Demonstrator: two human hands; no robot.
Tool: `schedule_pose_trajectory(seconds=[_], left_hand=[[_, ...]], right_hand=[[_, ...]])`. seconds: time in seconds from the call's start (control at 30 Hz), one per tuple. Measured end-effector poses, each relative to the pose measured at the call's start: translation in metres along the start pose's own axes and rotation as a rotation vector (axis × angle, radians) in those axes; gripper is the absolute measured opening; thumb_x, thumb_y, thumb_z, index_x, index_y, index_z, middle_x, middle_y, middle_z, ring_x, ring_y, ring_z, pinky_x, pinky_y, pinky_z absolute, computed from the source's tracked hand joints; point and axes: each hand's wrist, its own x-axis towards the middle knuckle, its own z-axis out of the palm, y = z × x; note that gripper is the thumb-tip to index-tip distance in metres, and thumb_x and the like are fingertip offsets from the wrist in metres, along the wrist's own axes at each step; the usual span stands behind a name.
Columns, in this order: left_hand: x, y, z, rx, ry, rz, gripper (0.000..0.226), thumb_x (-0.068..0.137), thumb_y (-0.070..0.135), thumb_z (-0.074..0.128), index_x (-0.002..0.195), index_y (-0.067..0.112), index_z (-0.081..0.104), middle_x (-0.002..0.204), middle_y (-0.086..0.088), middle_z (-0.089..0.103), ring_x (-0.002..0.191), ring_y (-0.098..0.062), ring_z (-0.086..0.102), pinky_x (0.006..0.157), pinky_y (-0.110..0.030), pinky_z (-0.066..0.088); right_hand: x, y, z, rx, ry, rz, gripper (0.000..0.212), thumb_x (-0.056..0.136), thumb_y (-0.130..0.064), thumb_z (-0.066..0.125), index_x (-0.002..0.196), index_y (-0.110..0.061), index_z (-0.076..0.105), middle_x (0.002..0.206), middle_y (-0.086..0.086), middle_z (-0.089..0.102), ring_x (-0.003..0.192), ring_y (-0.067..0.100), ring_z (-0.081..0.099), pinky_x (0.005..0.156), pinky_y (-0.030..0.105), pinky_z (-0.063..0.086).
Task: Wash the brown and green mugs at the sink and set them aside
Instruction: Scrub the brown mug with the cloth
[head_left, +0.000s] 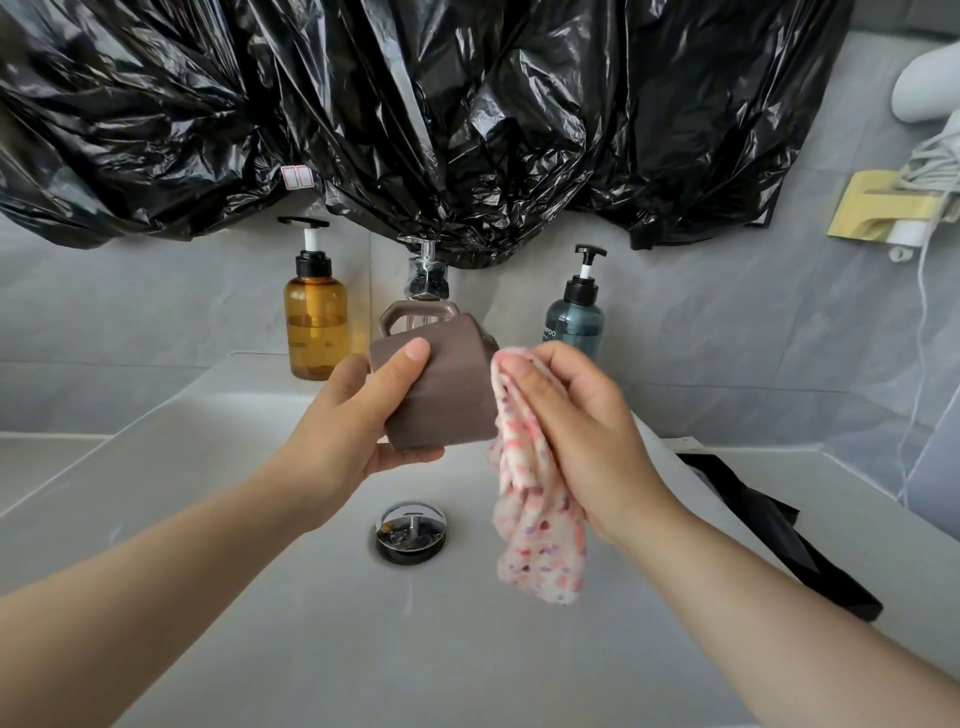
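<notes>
The left grip holds the brown mug in the air over the sink, above and just behind the drain. The mug lies on its side with its handle turned up and away from the camera. The thumb is pressed along the near face and the fingers curl under the mug, so this grip clasps it from the left end.

The right grip pinches a pink spotted cloth between thumb and curled fingers and presses its top fold against the right end of the mug. Whether that end is the mouth or the base cannot be told. The rest of the cloth hangs loose below the hand, clear of the basin.

Three pump bottles stand along the back ledge: an amber bottle to the left, a clear bottle partly hidden behind the mug, and a blue bottle to the right. Crumpled black plastic hangs over the wall above them. A flat black thing lies on the bench right of the sink. On the right wall a yellow holder carries a white cord.
</notes>
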Motion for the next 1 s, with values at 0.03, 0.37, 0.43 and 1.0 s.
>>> schedule_pose_trajectory(seconds=[0.03,0.37,0.43,1.0], left_hand=[[0.0,-0.001,0.0,0.011,0.004,-0.001,0.065,0.07,0.052,0.069,0.124,0.017,0.056,0.128,-0.016,0.062,0.102,-0.028,0.07,0.067,-0.037,0.06],[-0.008,-0.012,0.013,0.123,0.054,-0.023,0.074,0.064,0.056,0.076,0.123,0.017,0.056,0.108,-0.008,0.071,0.083,-0.019,0.075,0.07,-0.042,0.062],[-0.008,-0.011,0.013,0.115,0.091,-0.031,0.078,0.06,0.059,0.073,0.123,0.016,0.055,0.111,-0.009,0.07,0.085,-0.021,0.075,0.071,-0.042,0.061],[-0.012,0.016,0.01,-0.234,0.017,-0.121,0.032,0.082,0.057,0.064,0.095,0.028,0.066,0.084,-0.003,0.072,0.071,-0.026,0.071,0.052,-0.03,0.057]], right_hand=[[0.001,-0.005,-0.001,-0.026,0.051,-0.076,0.02,0.087,-0.035,0.068,0.087,-0.016,0.064,0.078,-0.006,0.064,0.077,0.009,0.062,0.078,0.03,0.053],[0.0,-0.006,0.002,-0.311,0.187,-0.289,0.018,0.081,-0.025,0.076,0.078,-0.02,0.058,0.084,-0.009,0.06,0.08,0.003,0.057,0.073,0.015,0.041],[-0.003,-0.005,0.004,-0.332,0.134,-0.326,0.012,0.082,-0.019,0.075,0.081,-0.015,0.064,0.089,-0.005,0.061,0.086,0.005,0.06,0.075,0.011,0.042],[0.002,0.028,-0.001,-0.201,0.008,0.056,0.012,0.089,-0.009,0.066,0.083,-0.018,0.061,0.079,-0.013,0.065,0.074,-0.001,0.059,0.072,0.013,0.046]])
